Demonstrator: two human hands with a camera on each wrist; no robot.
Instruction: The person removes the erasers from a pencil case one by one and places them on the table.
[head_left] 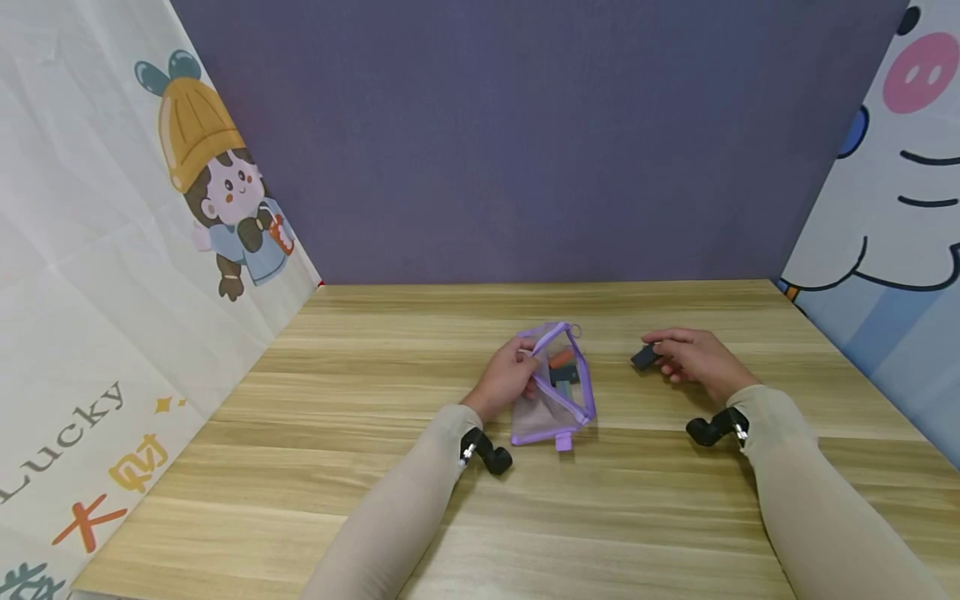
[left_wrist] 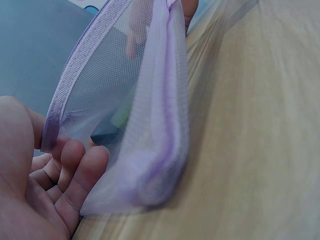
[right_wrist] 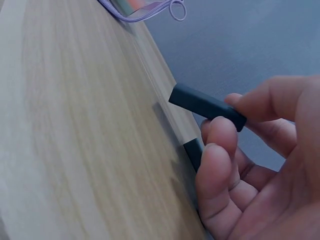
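Observation:
A mesh zip pouch [head_left: 534,421] with purple edging lies on the table, its zip mouth spread apart. My left hand [head_left: 504,379] pinches the near-left edge of that mouth. Through the opening show an orange item [head_left: 561,358] and a dark item [head_left: 566,374], with a pale greyish piece below them. To the right of the pouch, my right hand [head_left: 697,358] holds a small dark rectangular block [right_wrist: 202,104] between thumb and fingers, above the tabletop. A second dark piece [right_wrist: 193,152] shows behind those fingers; whether it is held or lying there I cannot tell.
The wood-grain table [head_left: 360,467] runs back to a purple-grey panel [head_left: 525,150]. Printed cartoon sheets stand at the left [head_left: 90,250] and right [head_left: 885,317]. A purple ring [head_left: 575,331] hangs at the pouch's far corner. Black camera mounts sit on both wrists.

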